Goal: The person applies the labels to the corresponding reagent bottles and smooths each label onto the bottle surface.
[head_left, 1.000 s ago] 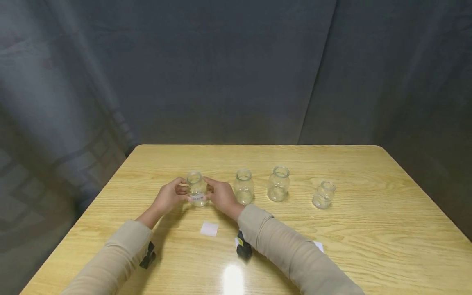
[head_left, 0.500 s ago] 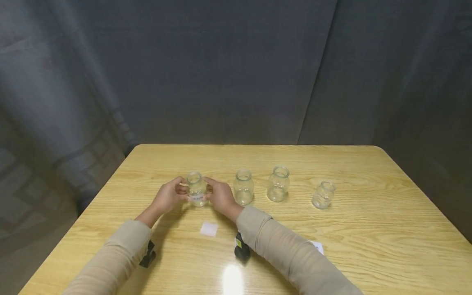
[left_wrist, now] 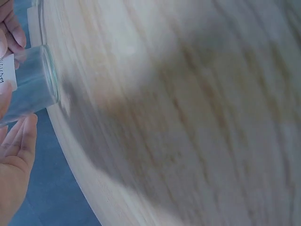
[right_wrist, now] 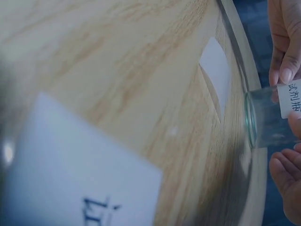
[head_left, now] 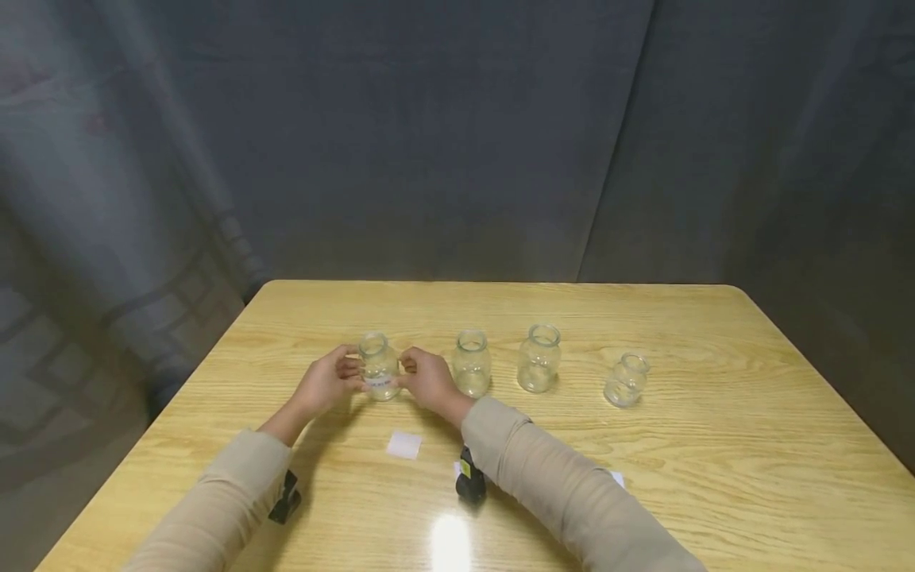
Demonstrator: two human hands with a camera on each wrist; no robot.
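Note:
A clear glass jar (head_left: 380, 365) stands upright at the left of the table, with a white paper label (head_left: 380, 383) across its lower front. In the right wrist view the label (right_wrist: 292, 98) bears handwritten characters. My left hand (head_left: 327, 383) holds the jar from the left, thumb on the label's left end. From the right, my right hand (head_left: 429, 380) has its thumb at the label's other end and its fingers beside the glass. Most of both hands is cut off in the wrist views.
Two similar jars (head_left: 472, 364) (head_left: 539, 359) and a smaller jar (head_left: 627, 380) stand to the right. White paper slips (head_left: 404, 445) lie nearer the front; one shows writing in the right wrist view. Black wrist cameras (head_left: 470, 477) hang under the forearms. A grey curtain (head_left: 429, 159) backs the table.
The jar has shifted very slightly left. My right fingers have drawn back a little from the jar's upper side, while the thumb stays by the label. My left hand has barely moved.

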